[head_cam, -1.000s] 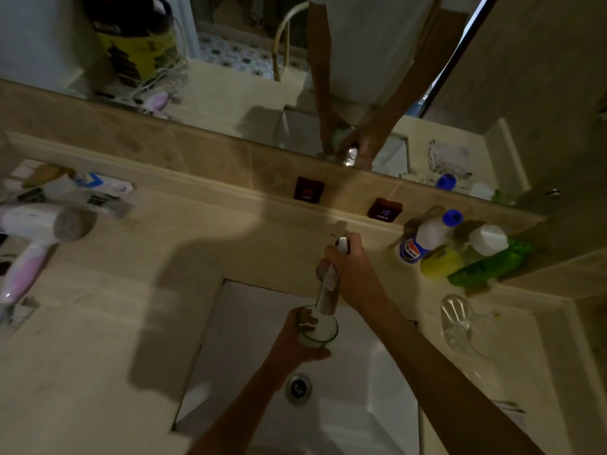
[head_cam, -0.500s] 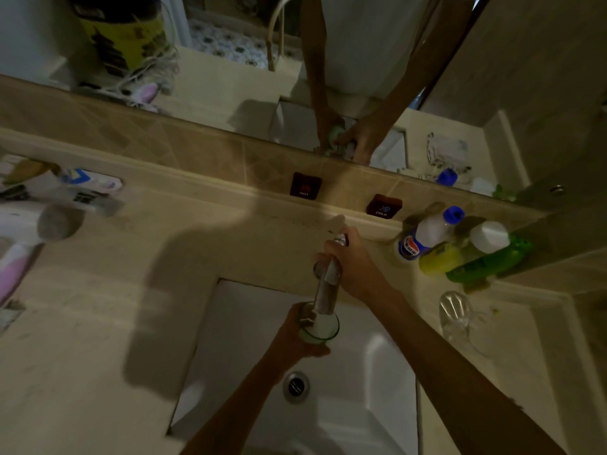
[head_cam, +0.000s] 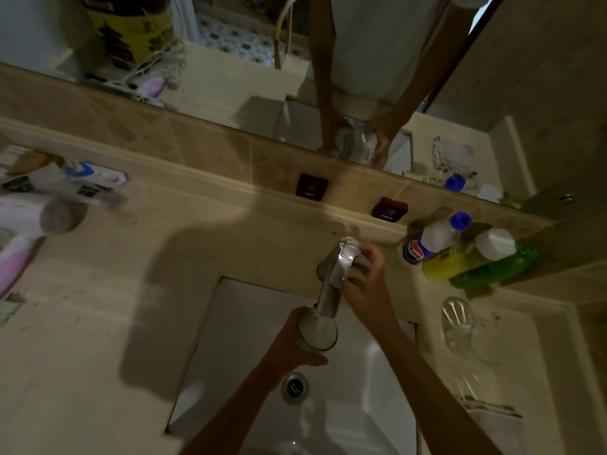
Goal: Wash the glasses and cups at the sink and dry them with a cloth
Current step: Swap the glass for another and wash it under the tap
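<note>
My left hand (head_cam: 289, 346) grips a clear green-rimmed glass (head_cam: 318, 330) upright under the chrome tap spout (head_cam: 328, 297), over the white sink (head_cam: 236, 323). The glass looks full of frothy white water. My right hand (head_cam: 364, 290) lies against the right side of the tap lever (head_cam: 345, 257), fingers curled beside it. A clear stemmed glass (head_cam: 458, 320) lies on its side on the counter to the right of the sink. A pale cloth (head_cam: 492, 418) sits at the right front of the counter.
Bottles stand against the back ledge at right: a white one with a blue cap (head_cam: 430, 241) and yellow-green ones (head_cam: 476, 267). A hairdryer (head_cam: 29, 224) and tubes (head_cam: 82, 185) lie at the left. Hot and cold buttons (head_cam: 311, 186) are on the tiled ledge. The drain (head_cam: 294, 388) is below the glass.
My right hand slid off the top of the tap lever to its right side. The lever now shows. The glass has stayed under the spout in my left hand.
</note>
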### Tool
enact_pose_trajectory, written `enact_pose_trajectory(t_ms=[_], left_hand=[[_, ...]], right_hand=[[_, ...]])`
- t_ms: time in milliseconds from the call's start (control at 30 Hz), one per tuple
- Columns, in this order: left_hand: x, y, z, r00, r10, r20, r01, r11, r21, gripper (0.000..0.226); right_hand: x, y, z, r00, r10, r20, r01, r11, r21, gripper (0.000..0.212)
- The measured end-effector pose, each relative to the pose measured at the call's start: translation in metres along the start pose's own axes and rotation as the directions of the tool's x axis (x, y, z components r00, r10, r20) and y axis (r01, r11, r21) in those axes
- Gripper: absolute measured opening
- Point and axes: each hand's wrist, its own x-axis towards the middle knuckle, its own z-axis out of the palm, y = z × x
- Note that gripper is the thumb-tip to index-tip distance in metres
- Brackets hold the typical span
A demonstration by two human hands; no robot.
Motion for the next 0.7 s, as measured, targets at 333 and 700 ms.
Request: enact_pose_trajectory(t_ms=[333, 700], left_hand=[[-0.002, -0.01, 0.001, 0.996, 0.084, 0.029, -0.083, 0.996, -0.032, 0.117], [-0.018, -0.013, -0.022, 0.949, -0.233, 0.214, 0.316, 0.702, -0.638, 0.05]], right_hand=[[-0.088, 0.068, 0.052, 0.623, 0.723, 0.299, -0.743, 0.426, 0.517, 0.066], [-0.071, 0.064, 0.06, 0.69, 0.685, 0.233, -0.704, 0.561, 0.435, 0.03]])
